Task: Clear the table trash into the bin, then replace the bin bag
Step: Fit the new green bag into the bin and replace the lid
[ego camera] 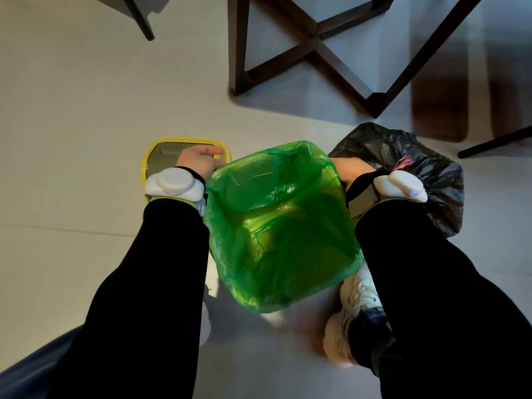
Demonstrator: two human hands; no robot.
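Left hand (201, 161) and right hand (349, 171) each pinch an edge of the green bag (276, 226), pulling its mouth wide, likely to fit it over the bin; bag looks empty. Under the left hand, a yellow-rimmed bin lid (149, 156) on the floor. Just past the right hand, a full black trash bag (426, 180) slumps, mouth not visible. Bin itself hidden under the liner, can't confirm
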